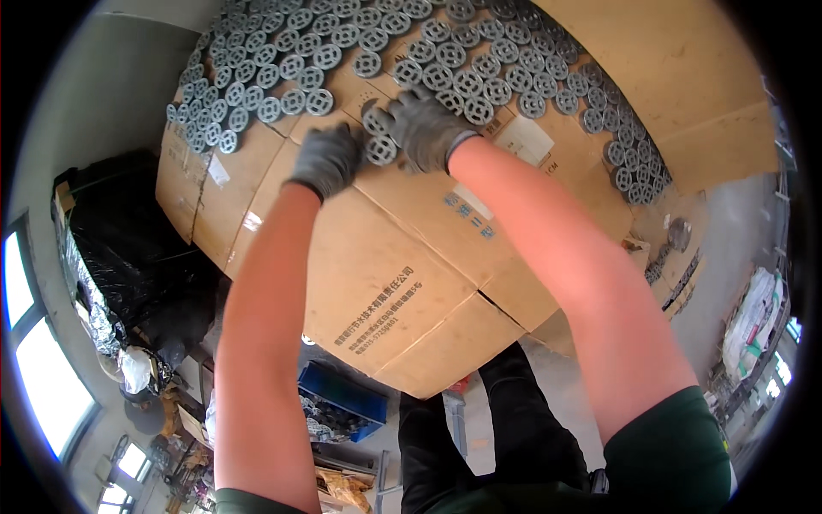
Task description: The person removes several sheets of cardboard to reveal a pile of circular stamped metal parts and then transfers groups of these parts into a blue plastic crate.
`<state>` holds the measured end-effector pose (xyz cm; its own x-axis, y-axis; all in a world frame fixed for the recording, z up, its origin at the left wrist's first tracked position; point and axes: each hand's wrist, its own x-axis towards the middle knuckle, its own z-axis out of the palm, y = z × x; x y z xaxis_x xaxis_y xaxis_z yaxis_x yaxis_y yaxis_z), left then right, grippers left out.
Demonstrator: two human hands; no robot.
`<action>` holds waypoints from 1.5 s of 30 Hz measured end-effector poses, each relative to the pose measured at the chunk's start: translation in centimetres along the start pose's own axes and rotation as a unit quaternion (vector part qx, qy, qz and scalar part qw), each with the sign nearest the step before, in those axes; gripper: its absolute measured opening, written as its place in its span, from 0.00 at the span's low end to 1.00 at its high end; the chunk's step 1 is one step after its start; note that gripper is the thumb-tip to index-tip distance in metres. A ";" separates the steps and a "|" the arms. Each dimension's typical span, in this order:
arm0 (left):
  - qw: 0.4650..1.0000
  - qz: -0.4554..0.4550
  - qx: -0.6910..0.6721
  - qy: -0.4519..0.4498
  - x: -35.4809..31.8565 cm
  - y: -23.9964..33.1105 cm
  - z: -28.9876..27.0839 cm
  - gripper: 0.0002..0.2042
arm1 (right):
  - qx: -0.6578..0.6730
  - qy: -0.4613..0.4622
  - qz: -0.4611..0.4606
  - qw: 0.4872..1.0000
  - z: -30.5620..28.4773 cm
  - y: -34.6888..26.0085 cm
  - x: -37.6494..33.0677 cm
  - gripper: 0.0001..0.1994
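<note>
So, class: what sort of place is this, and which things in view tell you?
Probably a factory or workshop floor. Rows of grey metal discs lie on flattened cardboard, gloved hands handle them, and a blue crate of parts sits on the floor below.

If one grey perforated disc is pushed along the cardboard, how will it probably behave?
The disc between the left hand and the right hand looks like stiff metal, so it would probably keep its shape. It lies flat on the cardboard, so it would likely slide rather than roll. Close neighbours could get nudged.
</note>
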<state>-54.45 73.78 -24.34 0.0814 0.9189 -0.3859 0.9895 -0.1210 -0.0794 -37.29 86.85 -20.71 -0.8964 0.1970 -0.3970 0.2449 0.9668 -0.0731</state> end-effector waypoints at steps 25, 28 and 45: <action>0.929 -0.253 -0.270 0.013 4.4 9.9 -7.1 0.34 | 0.358 -0.132 0.360 0.851 8.4 8.5 -16.4 0.39; 0.855 -0.365 -0.367 -0.027 4.3 12.4 -7.8 0.35 | 0.326 -0.192 0.377 0.846 8.1 8.6 -15.2 0.49; -0.083 -0.427 -0.892 -0.125 -42.9 37.8 5.3 0.17 | 0.105 -0.105 0.348 0.926 19.1 13.9 -16.6 0.55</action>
<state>-21.13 27.76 -15.63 0.2515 0.2422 -0.9371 -0.9629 0.1606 -0.2170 -11.95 93.95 -32.63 -0.4082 0.7028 -0.5826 0.8224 0.5601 0.0994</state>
